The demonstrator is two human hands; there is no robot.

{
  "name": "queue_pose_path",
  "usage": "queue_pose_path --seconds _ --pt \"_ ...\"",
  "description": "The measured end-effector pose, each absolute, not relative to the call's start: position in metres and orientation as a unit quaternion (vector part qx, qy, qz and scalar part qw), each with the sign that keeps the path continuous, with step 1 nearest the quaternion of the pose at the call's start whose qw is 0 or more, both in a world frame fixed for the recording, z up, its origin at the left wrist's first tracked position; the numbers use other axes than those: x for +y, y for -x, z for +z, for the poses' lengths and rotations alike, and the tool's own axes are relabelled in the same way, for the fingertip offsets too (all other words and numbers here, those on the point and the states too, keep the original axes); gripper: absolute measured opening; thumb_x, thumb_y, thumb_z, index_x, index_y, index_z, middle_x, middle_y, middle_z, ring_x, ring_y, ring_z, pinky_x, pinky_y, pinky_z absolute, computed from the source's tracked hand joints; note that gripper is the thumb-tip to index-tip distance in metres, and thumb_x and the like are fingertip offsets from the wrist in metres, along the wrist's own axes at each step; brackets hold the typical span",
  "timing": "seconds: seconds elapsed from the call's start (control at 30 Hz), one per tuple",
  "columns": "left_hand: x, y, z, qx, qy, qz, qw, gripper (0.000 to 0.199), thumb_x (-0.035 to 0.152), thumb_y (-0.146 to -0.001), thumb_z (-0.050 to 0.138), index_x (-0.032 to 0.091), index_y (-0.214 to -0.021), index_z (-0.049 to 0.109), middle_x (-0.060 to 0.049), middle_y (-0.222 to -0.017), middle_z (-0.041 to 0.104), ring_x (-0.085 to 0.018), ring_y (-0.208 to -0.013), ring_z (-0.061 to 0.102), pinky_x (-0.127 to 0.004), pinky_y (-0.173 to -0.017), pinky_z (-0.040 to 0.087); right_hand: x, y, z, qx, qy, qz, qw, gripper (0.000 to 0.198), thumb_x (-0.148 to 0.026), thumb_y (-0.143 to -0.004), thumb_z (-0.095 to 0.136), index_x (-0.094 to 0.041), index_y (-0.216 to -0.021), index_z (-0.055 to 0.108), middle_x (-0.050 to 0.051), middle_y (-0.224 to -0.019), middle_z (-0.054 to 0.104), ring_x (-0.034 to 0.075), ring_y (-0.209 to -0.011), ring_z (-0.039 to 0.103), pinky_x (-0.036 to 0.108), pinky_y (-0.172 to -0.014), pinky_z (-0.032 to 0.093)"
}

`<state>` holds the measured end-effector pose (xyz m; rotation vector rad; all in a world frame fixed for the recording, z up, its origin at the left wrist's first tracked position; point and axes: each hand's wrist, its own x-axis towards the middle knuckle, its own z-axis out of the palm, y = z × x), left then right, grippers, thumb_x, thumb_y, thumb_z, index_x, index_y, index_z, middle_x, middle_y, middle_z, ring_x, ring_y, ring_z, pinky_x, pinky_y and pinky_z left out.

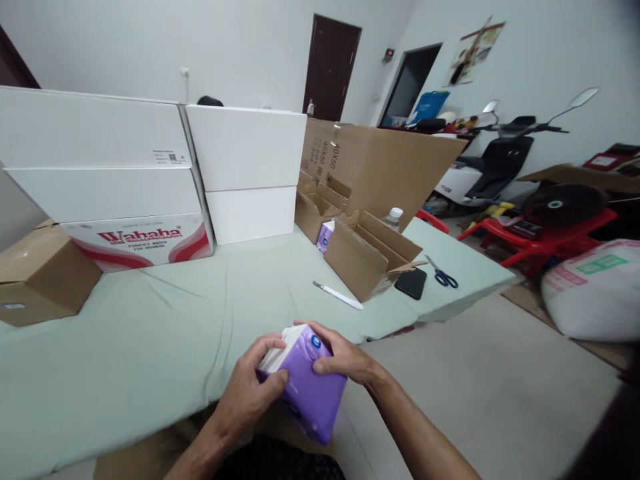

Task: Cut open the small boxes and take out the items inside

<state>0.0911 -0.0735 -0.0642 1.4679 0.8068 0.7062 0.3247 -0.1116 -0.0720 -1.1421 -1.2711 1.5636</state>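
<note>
Purple tissue pack [313,397], at the near edge of the cloth-covered table [150,347]: left hand [255,380] and right hand [345,353] pinch it, thumbs on its broad face, presumably for steadiness.

The held purple tissue pack [316,393] hides some fingers of the right hand [347,357] behind it, while beyond it the front open carton [353,261] covers the lower part of the clear bottle [393,219].

Soft, even light; edges stretched, perhaps slightly blurred.
</note>
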Motion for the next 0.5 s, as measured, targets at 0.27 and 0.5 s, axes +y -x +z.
queue_pose_path --seconds 0.27,0.5 --pt "-0.081 -0.106 -0.073 0.309 -0.633 0.304 0.641 0.069 0.051 -0.083 0.073 0.022 -0.143 0.058 -0.018 -0.166 0.037 -0.037 -0.137 0.055 -0.047 -0.103 0.054 -0.152 -0.396 -0.104 -0.373 0.532 0.533 0.542 0.097 -0.064 -0.053 0.091 -0.018 -0.133 0.06 0.013 -0.108 0.076 0.033 -0.096 0.073 0.048 -0.09 0.058" --pt "-0.07 -0.102 -0.068 0.358 -0.612 0.316 0.63 0.048 0.048 -0.078 0.078 0.019 -0.116 0.075 -0.018 -0.138 0.063 -0.033 -0.11 0.069 -0.044 -0.091 0.057 -0.144 -0.533 -0.111 -0.339 0.661 0.208 0.636 0.093 -0.085 -0.061 0.067 -0.022 -0.13 0.064 0.016 -0.102 0.077 0.037 -0.093 0.072 0.056 -0.087 0.056"
